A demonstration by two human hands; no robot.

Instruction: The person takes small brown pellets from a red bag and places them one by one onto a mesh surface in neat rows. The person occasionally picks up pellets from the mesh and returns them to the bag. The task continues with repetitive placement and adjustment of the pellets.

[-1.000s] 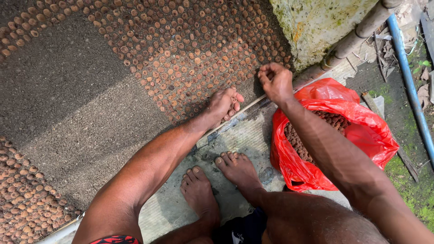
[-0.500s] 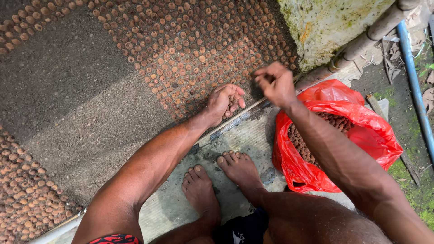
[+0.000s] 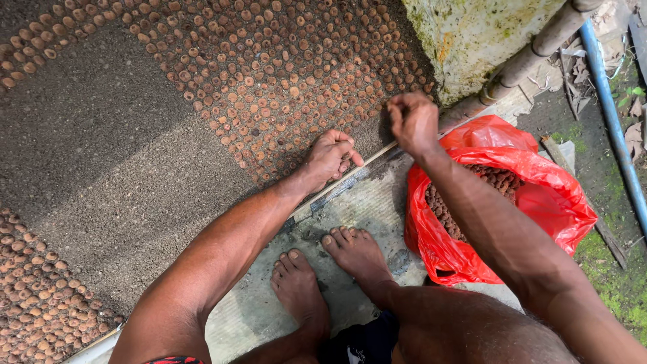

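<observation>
At the edge of the grey mortar bed (image 3: 121, 162), two hands at work over set brown round seeds (image 3: 269, 67).
Left hand (image 3: 330, 156) curled, fingertips on the seeded surface; contents not discernible. Right hand (image 3: 412, 121) raised, fingers pinched closed; anything held is hidden. Red plastic bag of brown seeds (image 3: 539, 195) just beside the right forearm.

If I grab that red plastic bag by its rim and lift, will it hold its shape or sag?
The red plastic bag will probably sag: its thin film is already crumpled and slumped open. The brown nuts filling it look dense, so expect weight low down. Tipped, they would likely spill and roll.
</observation>
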